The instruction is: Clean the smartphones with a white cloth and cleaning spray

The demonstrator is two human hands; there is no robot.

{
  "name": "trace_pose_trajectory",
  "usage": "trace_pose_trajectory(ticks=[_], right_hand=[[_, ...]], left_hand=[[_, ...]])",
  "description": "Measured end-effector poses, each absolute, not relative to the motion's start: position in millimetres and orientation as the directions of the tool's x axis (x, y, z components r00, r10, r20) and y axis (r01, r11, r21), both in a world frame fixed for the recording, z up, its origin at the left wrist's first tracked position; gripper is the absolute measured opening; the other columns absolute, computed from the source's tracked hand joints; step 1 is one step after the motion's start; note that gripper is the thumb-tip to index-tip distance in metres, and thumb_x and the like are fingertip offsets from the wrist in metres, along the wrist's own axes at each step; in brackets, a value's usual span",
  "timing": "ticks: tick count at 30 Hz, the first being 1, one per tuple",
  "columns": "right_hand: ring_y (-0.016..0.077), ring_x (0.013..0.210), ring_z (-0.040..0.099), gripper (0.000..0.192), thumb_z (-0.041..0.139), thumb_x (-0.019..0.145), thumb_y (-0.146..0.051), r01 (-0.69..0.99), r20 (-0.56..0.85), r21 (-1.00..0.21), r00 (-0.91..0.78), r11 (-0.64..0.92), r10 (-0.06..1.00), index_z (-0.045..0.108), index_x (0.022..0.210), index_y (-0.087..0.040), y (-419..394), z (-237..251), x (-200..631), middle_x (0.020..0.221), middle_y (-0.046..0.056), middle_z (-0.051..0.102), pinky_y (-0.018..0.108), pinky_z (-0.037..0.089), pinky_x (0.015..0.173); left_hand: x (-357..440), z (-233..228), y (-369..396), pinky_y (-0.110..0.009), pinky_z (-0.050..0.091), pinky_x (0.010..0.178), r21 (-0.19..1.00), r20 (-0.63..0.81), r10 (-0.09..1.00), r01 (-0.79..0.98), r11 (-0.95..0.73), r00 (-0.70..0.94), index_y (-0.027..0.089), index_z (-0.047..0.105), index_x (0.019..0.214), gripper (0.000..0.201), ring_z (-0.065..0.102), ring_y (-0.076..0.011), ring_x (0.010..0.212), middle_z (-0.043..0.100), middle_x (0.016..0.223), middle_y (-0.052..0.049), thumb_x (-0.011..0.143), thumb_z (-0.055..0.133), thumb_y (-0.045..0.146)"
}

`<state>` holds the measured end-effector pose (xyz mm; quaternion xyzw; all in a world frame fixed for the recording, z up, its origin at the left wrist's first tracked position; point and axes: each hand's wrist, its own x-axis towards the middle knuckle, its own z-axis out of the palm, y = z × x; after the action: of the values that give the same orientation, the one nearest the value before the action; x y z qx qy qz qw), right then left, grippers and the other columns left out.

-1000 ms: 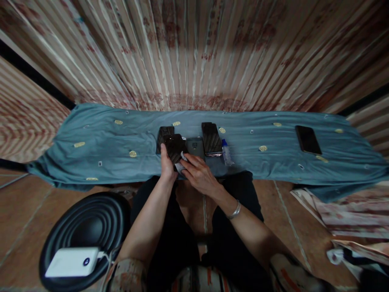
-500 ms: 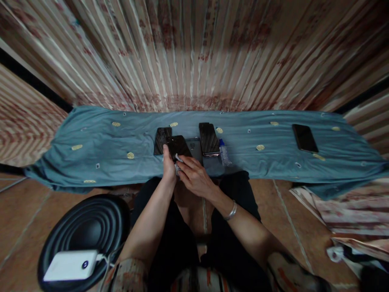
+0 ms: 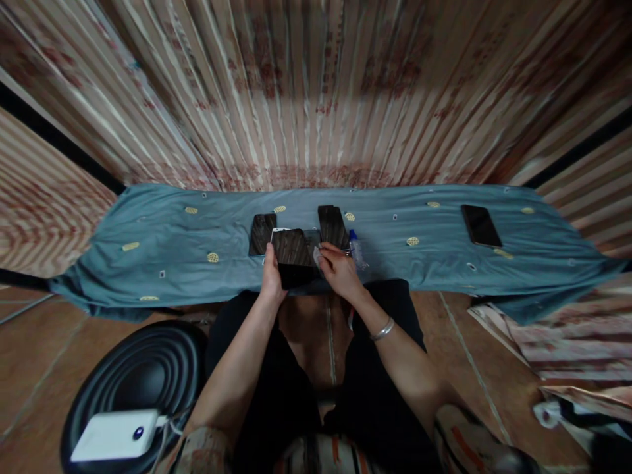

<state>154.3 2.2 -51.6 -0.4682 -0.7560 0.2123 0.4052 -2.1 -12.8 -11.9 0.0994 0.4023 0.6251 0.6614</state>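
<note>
My left hand [image 3: 271, 276] grips a smartphone [image 3: 295, 253] by its left side, the dark, glossy screen facing up and a pale edge at its top. In my right hand [image 3: 342, 271] a small white wipe [image 3: 316, 255] is pinched between thumb and fingers, just off the phone's right edge. Another dark phone [image 3: 261, 234] lies on the cloth to the left. Beyond my right hand are stacked dark phones [image 3: 333, 224]. Beside them lies a small clear bottle with a blue cap [image 3: 356, 249]. A grey flat thing shows partly behind the held phone.
A teal cloth [image 3: 385, 263] with yellow prints covers the long narrow table. Farther right lies one more dark phone [image 3: 481, 225]. A striped curtain [image 3: 306, 99] hangs behind. On the floor at left, a white power bank [image 3: 116, 434] with a cable rests on a black ribbed round object [image 3: 143, 342].
My right hand has moved right with the wipe, off the phone's lower left part. The held phone has turned, and its dark screen now shows more fully.
</note>
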Motion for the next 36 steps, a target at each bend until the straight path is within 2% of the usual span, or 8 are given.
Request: trace_pose_trajectory(ticks=[5,10,13,17,19,22,30,36], right_hand=[[0.0206,0.089,0.070,0.025,0.053,0.086,-0.020,0.471,0.226,-0.829,-0.207,0.300,0.952,0.076,0.096,-0.021,-0.4,-49.5,158.7,0.094,0.003,0.077,0.032,0.052,0.085],[0.0207,0.087,0.069,0.023,0.058,0.074,-0.011,0.271,0.024,-0.960,-0.161,0.067,0.987,0.077,0.082,-0.023,-8.1,-51.1,149.5,0.084,-0.001,0.077,0.031,0.050,0.085],[0.0185,0.076,0.068,0.017,0.061,0.077,-0.019,0.199,-0.032,-0.980,-0.137,-0.004,0.990,0.073,0.066,-0.022,-18.0,-52.9,149.0,0.069,-0.002,0.073,0.027,0.050,0.075],[0.0138,0.056,0.062,0.035,0.060,0.084,-0.043,0.126,-0.119,-0.987,-0.164,-0.098,0.979,0.070,0.060,-0.019,-43.3,-53.4,158.0,0.059,0.000,0.068,0.022,0.046,0.055],[0.0125,0.055,0.062,0.036,0.069,0.076,-0.051,-0.043,-0.264,-0.958,-0.241,-0.283,0.934,0.072,0.066,-0.017,-56.4,-52.5,162.8,0.062,0.001,0.071,0.021,0.045,0.052],[0.0125,0.055,0.064,0.039,0.080,0.064,-0.054,-0.219,-0.364,-0.873,-0.304,-0.436,0.881,0.074,0.072,-0.016,-68.8,-51.0,166.0,0.064,0.002,0.072,0.020,0.046,0.052],[0.0091,0.043,0.057,0.031,0.084,0.062,-0.042,-0.356,-0.443,-0.783,-0.255,-0.510,0.859,0.072,0.067,-0.014,-69.0,-51.0,164.0,0.055,0.000,0.068,0.018,0.044,0.045],[0.0080,0.040,0.054,0.030,0.082,0.067,-0.041,-0.338,-0.468,-0.789,-0.211,-0.513,0.858,0.069,0.065,-0.014,-66.4,-54.6,163.9,0.050,-0.001,0.065,0.017,0.042,0.041]], left_hand=[[-4.9,-13.5,-19.4,-0.040,0.053,0.096,0.648,-0.426,0.900,-0.725,0.233,-0.091,0.012,0.062,0.125,0.058,0.071,-0.0255,0.101,0.075,0.106,-0.013,0.092,0.046,0.056],[-0.2,-7.7,-32.0,-0.041,0.055,0.092,0.632,-0.452,0.891,-0.717,0.295,-0.032,0.010,0.063,0.124,0.054,0.073,-0.0251,0.093,0.076,0.101,-0.014,0.097,0.038,0.050],[4.2,-5.8,-38.9,-0.040,0.056,0.089,0.619,-0.473,0.881,-0.717,0.321,-0.014,0.010,0.064,0.123,0.054,0.073,-0.0255,0.090,0.076,0.098,-0.014,0.096,0.039,0.050],[12.5,-6.1,-45.9,-0.041,0.057,0.087,0.592,-0.522,0.853,-0.712,0.378,0.018,0.010,0.065,0.120,0.055,0.074,-0.0263,0.087,0.076,0.094,-0.014,0.098,0.034,0.049],[17.6,-7.6,-48.8,-0.041,0.057,0.086,0.579,-0.537,0.843,-0.710,0.401,0.039,0.009,0.065,0.120,0.055,0.074,-0.0263,0.086,0.076,0.092,-0.014,0.098,0.033,0.048],[23.5,-11.8,-51.5,-0.040,0.057,0.087,0.574,-0.526,0.849,-0.716,0.397,0.049,0.010,0.064,0.123,0.053,0.074,-0.0253,0.085,0.077,0.092,-0.013,0.099,0.033,0.046],[17.5,-27.8,-51.2,-0.041,0.054,0.092,0.588,-0.482,0.869,-0.693,0.417,0.115,0.011,0.068,0.116,0.054,0.073,-0.0270,0.094,0.076,0.096,-0.014,0.098,0.035,0.050],[17.7,-37.0,-50.4,-0.039,0.053,0.093,0.605,-0.476,0.875,-0.689,0.398,0.087,0.012,0.071,0.100,0.052,0.071,-0.0256,0.099,0.076,0.091,-0.012,0.098,0.034,0.049]])
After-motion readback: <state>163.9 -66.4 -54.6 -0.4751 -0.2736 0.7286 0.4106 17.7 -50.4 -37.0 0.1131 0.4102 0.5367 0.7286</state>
